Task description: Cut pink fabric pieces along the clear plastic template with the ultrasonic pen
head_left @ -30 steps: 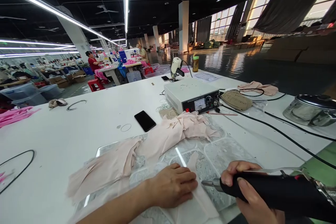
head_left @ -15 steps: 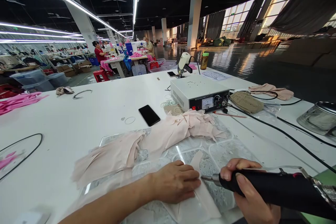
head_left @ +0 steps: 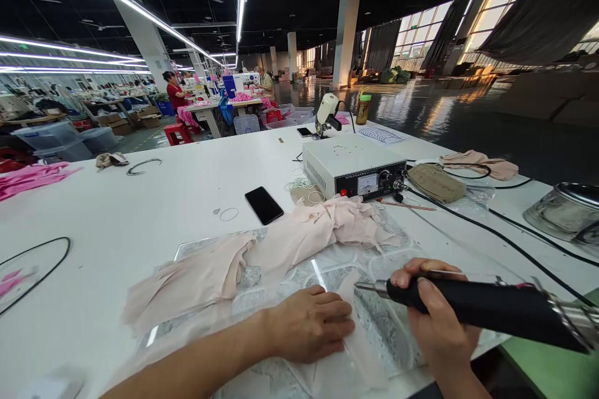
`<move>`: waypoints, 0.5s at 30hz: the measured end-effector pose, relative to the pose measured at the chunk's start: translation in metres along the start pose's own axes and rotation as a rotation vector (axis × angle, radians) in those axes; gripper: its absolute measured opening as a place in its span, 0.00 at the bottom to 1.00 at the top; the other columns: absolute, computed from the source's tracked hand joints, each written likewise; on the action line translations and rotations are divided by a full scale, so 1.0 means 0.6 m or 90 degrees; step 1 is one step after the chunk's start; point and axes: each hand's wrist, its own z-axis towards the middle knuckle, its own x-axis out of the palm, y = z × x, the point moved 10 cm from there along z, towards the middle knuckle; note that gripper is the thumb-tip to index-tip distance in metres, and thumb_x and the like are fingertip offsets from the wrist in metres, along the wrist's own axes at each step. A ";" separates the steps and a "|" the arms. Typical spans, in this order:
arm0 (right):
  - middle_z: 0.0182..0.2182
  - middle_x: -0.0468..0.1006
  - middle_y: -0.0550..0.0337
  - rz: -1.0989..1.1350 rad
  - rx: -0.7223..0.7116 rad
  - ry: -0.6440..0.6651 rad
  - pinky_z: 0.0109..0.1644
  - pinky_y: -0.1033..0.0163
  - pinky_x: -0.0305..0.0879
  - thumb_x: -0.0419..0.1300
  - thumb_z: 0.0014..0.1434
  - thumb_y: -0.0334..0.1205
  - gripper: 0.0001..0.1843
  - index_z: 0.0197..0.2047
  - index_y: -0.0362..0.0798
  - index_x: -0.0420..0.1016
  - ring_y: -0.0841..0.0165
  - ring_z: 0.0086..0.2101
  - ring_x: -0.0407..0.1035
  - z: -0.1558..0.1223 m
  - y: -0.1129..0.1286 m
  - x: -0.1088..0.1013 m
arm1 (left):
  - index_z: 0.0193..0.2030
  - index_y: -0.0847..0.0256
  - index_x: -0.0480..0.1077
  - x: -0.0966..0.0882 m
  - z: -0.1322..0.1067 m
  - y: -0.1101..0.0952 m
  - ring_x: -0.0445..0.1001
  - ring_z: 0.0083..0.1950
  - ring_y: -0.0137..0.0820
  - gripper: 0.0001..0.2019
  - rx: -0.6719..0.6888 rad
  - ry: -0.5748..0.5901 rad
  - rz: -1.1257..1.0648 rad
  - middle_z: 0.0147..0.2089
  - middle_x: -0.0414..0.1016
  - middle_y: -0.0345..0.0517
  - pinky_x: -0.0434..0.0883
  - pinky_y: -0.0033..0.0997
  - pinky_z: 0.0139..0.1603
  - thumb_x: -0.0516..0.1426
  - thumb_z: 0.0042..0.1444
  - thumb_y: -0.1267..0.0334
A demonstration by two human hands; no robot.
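My left hand (head_left: 313,324) lies on a pale pink fabric piece (head_left: 360,349), pressing it down with fingers side by side and slightly bent. A narrow end of that fabric sticks out past the fingers. In my right hand (head_left: 440,318) is a black corded hand tool (head_left: 486,308) with a thin metal tip, held with fingers wrapped round its barrel. The tip points left, close to the fabric's edge; whether it touches cannot be made out. Beneath lies a clear plastic sheet (head_left: 397,274) with rounded outlines. Pale pink fabric stacks (head_left: 191,280) rest on its far side.
A white control box (head_left: 350,165) with a dial stands behind the fabric, with black cables (head_left: 486,230) running right. A phone (head_left: 264,205) lies left of it. At right are a tan cloth bundle (head_left: 433,182) and a glass jar (head_left: 564,215). People sew farther back.
My right hand and the tool have shifted up and slightly left, with the tip now higher along the fabric's edge. My left hand stays in place on the fabric.
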 end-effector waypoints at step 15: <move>0.30 0.70 0.62 -0.020 -0.021 -0.002 0.35 0.56 0.67 0.63 0.54 0.38 0.06 0.34 0.50 0.69 0.69 0.26 0.67 0.008 -0.003 -0.002 | 0.55 0.56 0.69 0.003 -0.007 0.020 0.58 0.68 0.46 0.15 -0.054 -0.004 -0.037 0.68 0.57 0.53 0.59 0.48 0.66 0.55 0.65 0.55</move>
